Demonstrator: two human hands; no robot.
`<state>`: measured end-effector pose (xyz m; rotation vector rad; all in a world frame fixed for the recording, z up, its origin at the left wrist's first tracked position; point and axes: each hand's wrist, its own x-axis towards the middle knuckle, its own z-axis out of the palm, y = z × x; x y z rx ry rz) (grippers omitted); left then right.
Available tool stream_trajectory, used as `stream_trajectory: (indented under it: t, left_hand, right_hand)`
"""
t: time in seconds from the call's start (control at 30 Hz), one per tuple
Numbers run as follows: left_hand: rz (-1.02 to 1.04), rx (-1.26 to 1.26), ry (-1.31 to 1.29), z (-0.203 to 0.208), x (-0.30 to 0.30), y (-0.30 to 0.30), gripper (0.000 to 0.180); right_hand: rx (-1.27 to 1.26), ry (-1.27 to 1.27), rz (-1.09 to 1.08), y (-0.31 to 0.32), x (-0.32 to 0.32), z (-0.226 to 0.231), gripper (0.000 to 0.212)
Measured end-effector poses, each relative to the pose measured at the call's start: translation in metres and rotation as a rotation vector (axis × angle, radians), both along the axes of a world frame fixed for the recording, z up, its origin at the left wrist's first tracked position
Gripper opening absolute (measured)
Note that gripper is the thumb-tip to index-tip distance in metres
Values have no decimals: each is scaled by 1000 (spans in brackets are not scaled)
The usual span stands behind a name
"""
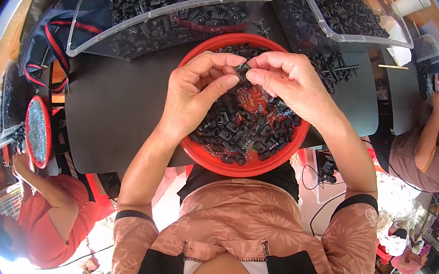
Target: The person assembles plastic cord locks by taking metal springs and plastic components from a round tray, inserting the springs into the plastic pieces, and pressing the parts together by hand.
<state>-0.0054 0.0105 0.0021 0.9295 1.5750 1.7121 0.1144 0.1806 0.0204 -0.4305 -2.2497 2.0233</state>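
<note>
Over a round red basin my two hands meet, fingertips almost touching. Between them is a small black plastic piece that looks like a cord lock, mostly covered by my fingers. Thumb and forefinger of my left hand pinch it from one side. My right hand pinches its other side, the remaining fingers curled. Below, the basin holds many loose black cord lock parts, hollow and with round holes, scattered among tiny metal springs.
Behind the basin stand two clear plastic bins heaped with black parts. Black stems lie on the dark table at right. Co-workers sit on the left and right; a red tray of springs stands at left.
</note>
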Motion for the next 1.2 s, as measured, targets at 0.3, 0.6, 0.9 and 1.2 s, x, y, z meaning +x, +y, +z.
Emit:
stream_trajectory:
  t: [0.3, 0.6, 0.9, 1.2]
  left_hand:
    - [21, 71, 89, -2, 0, 1, 26]
    - [58, 8, 65, 0, 0, 1, 21]
    - [242, -5, 161, 6, -4, 1, 20]
    - [330, -57, 727, 8, -4, 3, 18]
  right_hand:
    - [-568, -89, 97, -1, -2, 5, 19]
    - [-452, -100, 100, 3, -2, 1, 21]
    - [112, 100, 137, 8, -24, -2, 17]
    - [229, 236, 87, 8, -30, -18, 16]
